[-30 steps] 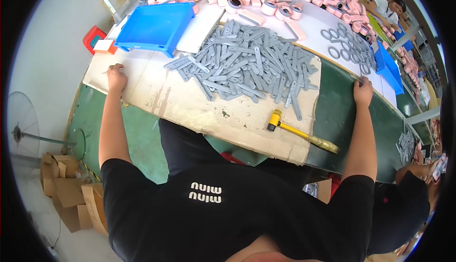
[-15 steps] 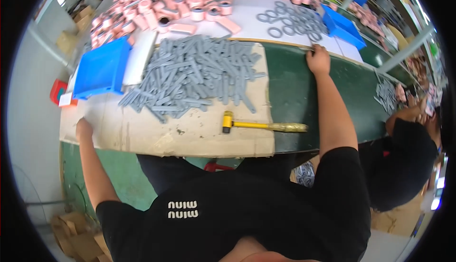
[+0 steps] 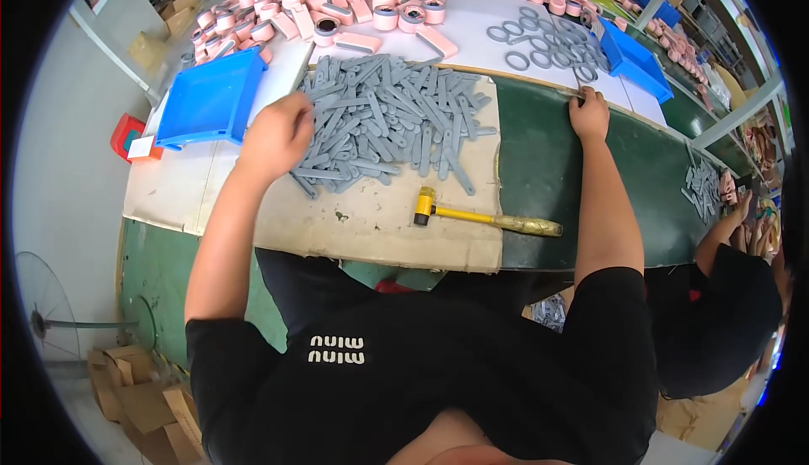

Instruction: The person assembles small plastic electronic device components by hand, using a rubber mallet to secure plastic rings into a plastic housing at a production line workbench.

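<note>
My left hand is at the left edge of a heap of flat grey plastic strips, its fingers curled down against them. Whatever lies between those fingertips is hidden. Farther right, my right hand is closed at the wooden strip along the far edge of the green table top, close to some grey rings. What its fingers hold, if anything, cannot be made out. A yellow hammer lies in front of the heap, its head on the cardboard sheet and its handle reaching onto the green top.
Many pink plastic parts with round ends are piled on the far white surface. Blue trays stand at the left and far right. A red container is at the left edge. Another person sits at the right.
My left hand has moved from the table's left side, up and right, to the grey strips. My right hand stays by the far edge. The whole view has shifted slightly.
</note>
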`<action>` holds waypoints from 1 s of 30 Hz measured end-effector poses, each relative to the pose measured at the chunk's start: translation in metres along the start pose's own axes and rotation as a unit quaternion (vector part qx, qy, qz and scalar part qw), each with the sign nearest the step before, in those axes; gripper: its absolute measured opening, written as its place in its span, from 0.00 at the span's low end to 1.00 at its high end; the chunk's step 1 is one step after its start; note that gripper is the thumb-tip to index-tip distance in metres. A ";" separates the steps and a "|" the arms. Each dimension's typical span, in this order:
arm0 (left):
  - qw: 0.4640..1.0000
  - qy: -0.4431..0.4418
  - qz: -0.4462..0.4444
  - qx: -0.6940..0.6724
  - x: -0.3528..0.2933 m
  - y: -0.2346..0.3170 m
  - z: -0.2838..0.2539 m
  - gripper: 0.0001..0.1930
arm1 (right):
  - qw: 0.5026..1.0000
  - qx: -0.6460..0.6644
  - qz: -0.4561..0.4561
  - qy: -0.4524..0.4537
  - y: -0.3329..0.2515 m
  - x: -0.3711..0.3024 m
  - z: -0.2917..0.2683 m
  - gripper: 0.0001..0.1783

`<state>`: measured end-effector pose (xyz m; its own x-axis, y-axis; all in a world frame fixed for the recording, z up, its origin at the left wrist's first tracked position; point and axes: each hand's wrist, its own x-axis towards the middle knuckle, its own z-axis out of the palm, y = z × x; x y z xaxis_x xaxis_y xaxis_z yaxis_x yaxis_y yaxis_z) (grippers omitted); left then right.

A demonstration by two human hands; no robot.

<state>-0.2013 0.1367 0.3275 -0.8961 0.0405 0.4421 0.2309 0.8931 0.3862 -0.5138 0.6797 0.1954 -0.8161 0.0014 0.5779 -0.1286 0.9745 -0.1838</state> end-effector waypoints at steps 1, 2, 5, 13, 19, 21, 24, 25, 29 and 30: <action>0.999 0.007 0.037 0.033 0.015 -0.004 0.012 0.06 | 1.000 0.007 -0.005 0.002 -0.001 0.002 0.000 0.20; 0.995 0.012 0.074 0.065 0.024 -0.005 0.022 0.08 | 1.000 0.012 -0.010 0.004 -0.001 0.002 0.001 0.20; 0.969 0.112 0.198 0.098 0.041 0.021 0.051 0.15 | 1.000 0.021 -0.006 -0.002 0.000 0.000 0.000 0.20; 0.831 -0.215 -0.042 -0.511 0.030 0.135 0.132 0.15 | 0.998 0.057 0.017 0.006 0.010 -0.002 -0.003 0.20; 0.840 -0.239 0.079 -0.481 0.022 0.137 0.164 0.15 | 0.977 0.202 0.062 0.020 0.018 -0.002 0.004 0.18; 0.849 -0.238 0.089 -0.463 0.020 0.134 0.172 0.14 | 0.972 0.222 0.074 0.019 0.028 0.000 0.005 0.17; 0.856 -0.258 0.090 -0.439 0.023 0.129 0.163 0.13 | 0.966 0.243 0.089 -0.001 0.028 0.004 0.007 0.16; 0.873 -0.259 0.102 -0.401 0.021 0.124 0.161 0.13 | 0.972 0.222 0.076 -0.008 0.027 0.005 0.006 0.15; 0.787 -0.286 -0.033 -0.546 0.015 0.118 0.162 0.13 | 0.980 0.188 0.070 -0.014 0.018 0.008 0.001 0.13; 0.784 -0.289 -0.037 -0.549 0.015 0.118 0.162 0.13 | 0.982 0.177 0.057 -0.034 0.016 0.008 -0.001 0.12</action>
<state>-0.2492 0.3157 0.2483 -0.8713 0.4860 0.0674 0.0728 -0.0079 0.9973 -0.5223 0.6953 0.1980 -0.8709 0.0786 0.4851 -0.2128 0.8294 -0.5165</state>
